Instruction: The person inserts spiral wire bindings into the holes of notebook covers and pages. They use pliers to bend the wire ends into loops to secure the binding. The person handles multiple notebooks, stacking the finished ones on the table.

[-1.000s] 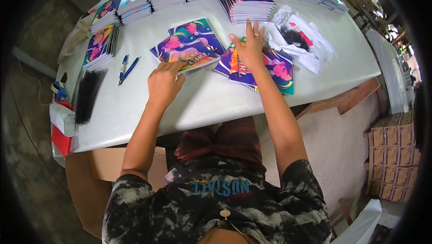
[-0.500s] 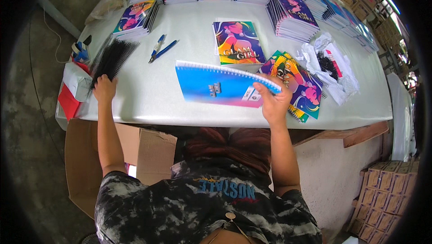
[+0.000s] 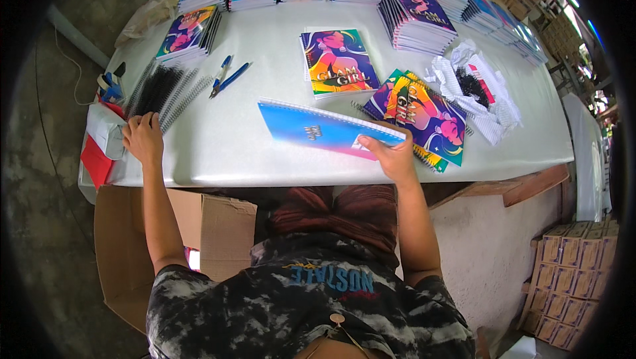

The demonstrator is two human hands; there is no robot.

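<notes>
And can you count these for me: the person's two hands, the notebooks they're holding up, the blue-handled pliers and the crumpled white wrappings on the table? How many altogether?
Left hand and right hand: 2
Held notebook, in the right fingers: 1
Blue-handled pliers: 1
Crumpled white wrapping: 1
Total: 5

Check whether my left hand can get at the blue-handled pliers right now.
Probably yes: nothing covers the blue-handled pliers, and the left hand is close by; only low black coils lie partly between.
</notes>
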